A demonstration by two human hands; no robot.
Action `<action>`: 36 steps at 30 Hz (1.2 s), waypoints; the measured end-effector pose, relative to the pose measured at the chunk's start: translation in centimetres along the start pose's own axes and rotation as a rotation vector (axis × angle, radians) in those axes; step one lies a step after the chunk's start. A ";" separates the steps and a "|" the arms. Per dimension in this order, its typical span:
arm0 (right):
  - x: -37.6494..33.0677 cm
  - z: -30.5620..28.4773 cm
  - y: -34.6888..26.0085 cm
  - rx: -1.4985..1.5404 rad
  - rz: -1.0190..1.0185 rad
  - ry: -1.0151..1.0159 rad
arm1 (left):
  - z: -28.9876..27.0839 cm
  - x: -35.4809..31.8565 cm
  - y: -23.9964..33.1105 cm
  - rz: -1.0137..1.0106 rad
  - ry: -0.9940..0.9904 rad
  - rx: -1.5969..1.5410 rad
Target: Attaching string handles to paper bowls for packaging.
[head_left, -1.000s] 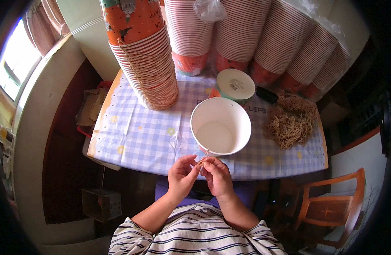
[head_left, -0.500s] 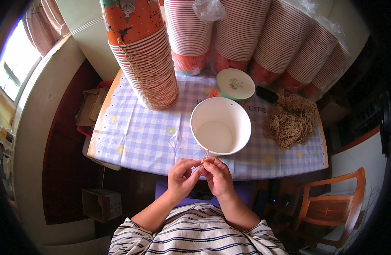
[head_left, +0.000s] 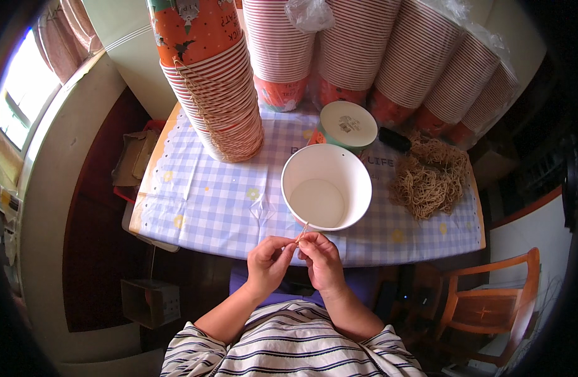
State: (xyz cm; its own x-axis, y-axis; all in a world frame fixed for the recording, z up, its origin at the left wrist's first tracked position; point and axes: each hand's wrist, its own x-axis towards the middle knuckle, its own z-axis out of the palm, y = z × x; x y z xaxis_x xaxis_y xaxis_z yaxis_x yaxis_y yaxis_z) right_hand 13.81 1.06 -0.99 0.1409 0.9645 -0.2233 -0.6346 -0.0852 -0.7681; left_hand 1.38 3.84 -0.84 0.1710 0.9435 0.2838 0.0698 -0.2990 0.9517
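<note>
Close together at the table's front edge, my left hand [head_left: 268, 258] and my right hand [head_left: 321, 259] pinch a thin tan paper cord [head_left: 304, 229]. The cord rises from my fingertips to the near rim of a white-lined paper bucket [head_left: 326, 186]. That bucket stands with its mouth tipped toward me, and a small hole shows in its far wall. Both hands are closed, fingertips nearly touching; whatever knot lies between them is too small to make out. Directly behind the bucket sits an upside-down green paper bucket [head_left: 348, 124] with a pale base.
A tall stack of orange paper buckets [head_left: 207, 88] with cord handles stands at the left. Several bagged bucket stacks [head_left: 358, 47] line the back. A heap of tan cords [head_left: 431, 179] and a black object [head_left: 394, 139] lie right. A wooden chair [head_left: 490, 308] is at lower right.
My fingers have shifted slightly on the cord, with the right-hand fingers bending a little differently. The bucket and everything else stay in place.
</note>
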 end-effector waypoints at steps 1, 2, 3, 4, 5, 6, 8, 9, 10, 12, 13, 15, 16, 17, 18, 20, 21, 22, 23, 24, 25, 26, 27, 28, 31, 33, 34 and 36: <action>0.0 -0.1 0.1 -0.008 -0.005 -0.004 | -0.1 0.0 0.0 0.000 0.000 0.000; 0.1 -0.2 0.0 -0.008 -0.006 -0.004 | -0.1 0.0 0.2 -0.059 -0.015 -0.037; 0.2 -0.3 -0.1 0.025 -0.015 -0.012 | -0.2 -0.1 0.3 -0.119 -0.030 -0.073; 0.3 -0.3 -0.2 0.057 -0.025 -0.020 | -0.2 0.0 0.4 -0.119 -0.030 -0.073; 0.3 0.0 -0.3 0.057 -0.024 -0.021 | -0.2 0.0 0.7 -0.161 -0.039 -0.172; 0.3 0.6 -0.6 0.037 -0.033 -0.004 | -0.2 0.1 0.9 -0.203 -0.050 -0.272; 0.3 0.7 -0.6 0.018 -0.041 0.013 | -0.6 0.1 1.2 -0.269 -0.075 -0.307; 0.5 0.4 -0.3 -0.014 -0.047 -0.012 | -0.7 0.1 1.3 -0.334 -0.101 -0.341; 0.5 0.3 -0.1 -0.046 -0.054 -0.037 | -0.7 0.1 1.3 -0.333 -0.101 -0.341; 0.5 0.3 0.1 -0.013 -0.053 -0.013 | -0.8 0.2 1.1 -0.350 -0.083 -0.432; 0.5 0.3 0.1 0.021 -0.051 0.012 | -0.9 0.2 0.8 -0.349 -0.081 -0.432; 0.5 0.1 0.1 0.000 -0.065 0.021 | -1.4 0.3 0.2 -0.436 -0.090 -0.577; 0.5 0.0 0.1 -0.022 -0.079 0.032 | -1.5 0.4 -0.1 -0.436 -0.090 -0.577; 0.4 0.1 0.0 -0.021 -0.079 0.032 | -1.5 0.4 -0.2 -0.470 -0.089 -0.594; 0.3 0.2 -0.2 -0.122 -0.133 0.030 | -1.6 0.5 -0.3 -0.505 -0.088 -0.612; 0.2 0.1 -0.2 -0.223 -0.187 0.028 | -1.4 0.5 -0.3 -0.523 -0.076 -0.633; 0.1 -0.1 0.0 -0.307 -0.229 0.054 | -1.3 0.6 -0.3 -0.540 -0.064 -0.654; 0.1 -0.2 0.1 -0.390 -0.271 0.079 | -1.2 0.7 -0.3 -0.540 -0.064 -0.654; 0.1 -0.1 0.0 -0.389 -0.271 0.079 | -1.1 0.8 -0.3 -0.540 -0.061 -0.654; 0.2 -0.1 0.0 -0.394 -0.286 0.092 | -1.1 0.8 -0.4 -0.540 -0.057 -0.655; 0.2 0.0 -0.1 -0.399 -0.301 0.105 | -1.0 0.8 -0.5 -0.540 -0.057 -0.655; 0.2 0.0 0.0 -0.399 -0.300 0.104 | -1.0 0.8 -0.6 -0.530 -0.057 -0.657; 0.2 0.0 0.0 -0.395 -0.307 0.108 | -1.0 0.9 -0.6 -0.520 -0.057 -0.659; 0.3 0.0 0.0 -0.391 -0.313 0.112 | -0.9 0.9 -0.7 -0.520 -0.056 -0.658; 0.4 -0.4 0.2 -0.387 -0.316 0.127 | -0.9 0.9 -0.7 -0.524 -0.038 -0.639; 0.3 -0.4 0.2 -0.380 -0.319 0.130 | -0.8 0.9 -0.8 -0.518 -0.017 -0.616; 0.3 -0.3 0.2 -0.373 -0.322 0.133 | -0.9 0.9 -0.7 -0.518 -0.017 -0.616; 0.3 -0.2 0.2 -0.360 -0.321 0.146 | -0.9 1.1 -0.5 -0.536 -0.012 -0.638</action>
State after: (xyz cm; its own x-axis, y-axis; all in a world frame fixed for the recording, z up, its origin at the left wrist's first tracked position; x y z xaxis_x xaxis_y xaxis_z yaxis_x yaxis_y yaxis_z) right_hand 13.88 1.22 -1.37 0.4067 0.9136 -0.0039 -0.2430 0.1040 -0.9644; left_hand 0.64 5.12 -0.90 0.2840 0.9322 -0.2243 -0.4250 0.3321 0.8421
